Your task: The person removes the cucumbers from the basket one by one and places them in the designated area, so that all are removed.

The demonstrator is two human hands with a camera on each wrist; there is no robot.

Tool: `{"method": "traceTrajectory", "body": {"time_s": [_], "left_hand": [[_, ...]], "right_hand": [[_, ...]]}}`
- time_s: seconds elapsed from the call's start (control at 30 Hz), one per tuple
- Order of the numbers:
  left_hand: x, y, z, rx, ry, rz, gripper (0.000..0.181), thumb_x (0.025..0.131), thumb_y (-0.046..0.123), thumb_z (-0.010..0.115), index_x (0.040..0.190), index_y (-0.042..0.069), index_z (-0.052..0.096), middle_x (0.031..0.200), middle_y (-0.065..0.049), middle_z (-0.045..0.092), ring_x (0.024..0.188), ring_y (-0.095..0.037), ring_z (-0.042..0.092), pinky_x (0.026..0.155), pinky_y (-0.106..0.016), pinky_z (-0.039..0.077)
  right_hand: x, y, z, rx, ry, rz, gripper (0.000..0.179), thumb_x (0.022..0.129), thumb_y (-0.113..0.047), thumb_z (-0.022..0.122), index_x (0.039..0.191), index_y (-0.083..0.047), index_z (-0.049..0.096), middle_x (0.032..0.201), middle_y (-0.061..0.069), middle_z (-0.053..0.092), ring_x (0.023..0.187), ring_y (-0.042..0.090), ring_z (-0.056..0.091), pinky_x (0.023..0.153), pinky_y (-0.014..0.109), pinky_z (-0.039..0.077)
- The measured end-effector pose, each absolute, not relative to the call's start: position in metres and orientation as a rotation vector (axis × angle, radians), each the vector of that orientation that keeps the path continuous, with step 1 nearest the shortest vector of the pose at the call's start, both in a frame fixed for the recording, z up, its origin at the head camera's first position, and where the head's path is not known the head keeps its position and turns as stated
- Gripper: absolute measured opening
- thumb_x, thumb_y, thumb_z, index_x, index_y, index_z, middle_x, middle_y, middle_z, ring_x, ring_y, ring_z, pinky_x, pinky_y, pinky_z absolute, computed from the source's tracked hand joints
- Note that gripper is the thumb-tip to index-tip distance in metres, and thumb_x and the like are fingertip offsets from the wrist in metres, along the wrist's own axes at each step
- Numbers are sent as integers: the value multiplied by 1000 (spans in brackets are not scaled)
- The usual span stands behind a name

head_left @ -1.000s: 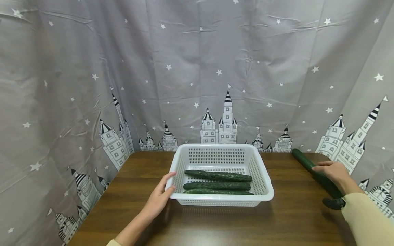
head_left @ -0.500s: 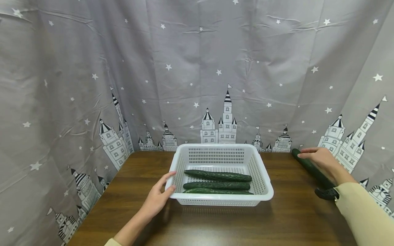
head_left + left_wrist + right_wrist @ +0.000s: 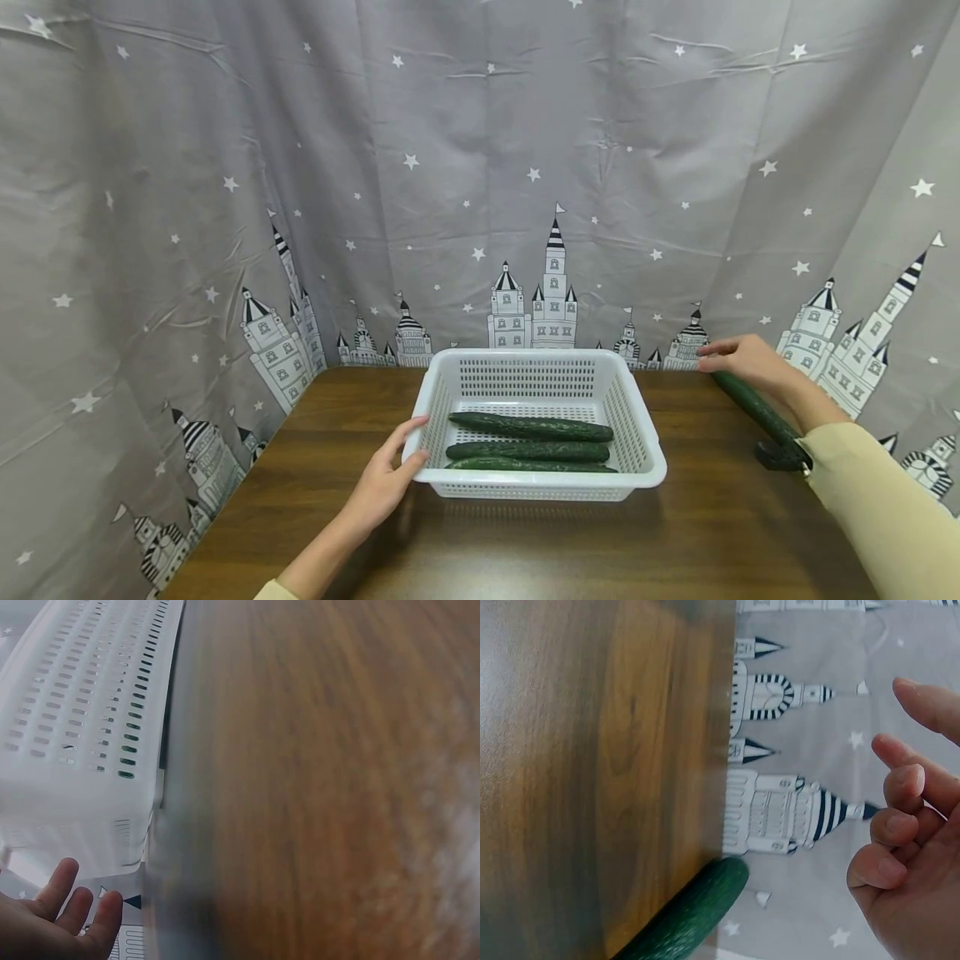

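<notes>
A white plastic basket [image 3: 540,492] stands mid-table with several cucumbers [image 3: 528,452] lying crosswise in it. My left hand [image 3: 381,487] rests on its left rim, fingertips touching the edge near the front corner. In the left wrist view, relaxed fingers [image 3: 73,900] spread just beyond the basket's slotted wall [image 3: 90,712]. To the right, another cucumber [image 3: 753,404] lies slanting on the table, partly hidden by my right wrist. Beyond its far end hovers my right hand [image 3: 750,362], holding nothing. Its fingers are loosely bent, apart from the cucumber [image 3: 694,911] in the right wrist view.
The brown wooden table [image 3: 712,542] meets a grey curtain [image 3: 637,208] along its back edge. White stars and castles are printed on that cloth. A black strap [image 3: 780,457] shows at my right cuff, overlapping the right-hand cucumber's near part.
My right hand has moved forward and to the left along the lone cucumber, past its far end. That cucumber, the basket and my left hand have stayed in place.
</notes>
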State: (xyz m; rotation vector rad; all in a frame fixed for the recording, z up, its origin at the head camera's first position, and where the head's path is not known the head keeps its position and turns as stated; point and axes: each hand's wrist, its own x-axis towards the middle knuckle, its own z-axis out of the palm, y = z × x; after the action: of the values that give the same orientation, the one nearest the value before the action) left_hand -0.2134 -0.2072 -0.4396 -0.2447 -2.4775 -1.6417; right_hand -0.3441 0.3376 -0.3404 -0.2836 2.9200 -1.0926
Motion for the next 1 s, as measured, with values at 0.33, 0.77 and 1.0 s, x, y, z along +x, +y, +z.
{"method": "traceTrajectory", "body": {"time_s": [0.33, 0.77, 1.0], "left_hand": [[-211, -205, -439, -249, -2489, -1640, 48, 102, 15, 56, 148, 22, 47, 150, -16, 47, 130, -34, 51, 100, -48, 42], [-212, -205, -439, -249, -2493, -1632, 48, 102, 14, 56, 148, 23, 47, 150, -17, 48, 129, -33, 52, 99, -46, 43], [-210, -205, -438, -239, -2496, -1633, 47, 103, 15, 55, 148, 24, 46, 150, -15, 48, 128, -31, 51, 99, -46, 42]], "right_hand": [[-352, 303, -330, -486, 2960, -931, 49, 90, -39, 73, 125, -5, 70, 130, 23, 64, 113, 35, 60, 91, 48, 49], [-351, 256, -309, -600, 2811, -983, 45, 88, -32, 75, 126, -9, 70, 135, 18, 63, 120, 32, 57, 95, 50, 46], [-360, 230, -305, -656, 2699, -997, 48, 89, -32, 74, 129, -6, 68, 129, 16, 67, 115, 29, 59, 90, 43, 48]]}}
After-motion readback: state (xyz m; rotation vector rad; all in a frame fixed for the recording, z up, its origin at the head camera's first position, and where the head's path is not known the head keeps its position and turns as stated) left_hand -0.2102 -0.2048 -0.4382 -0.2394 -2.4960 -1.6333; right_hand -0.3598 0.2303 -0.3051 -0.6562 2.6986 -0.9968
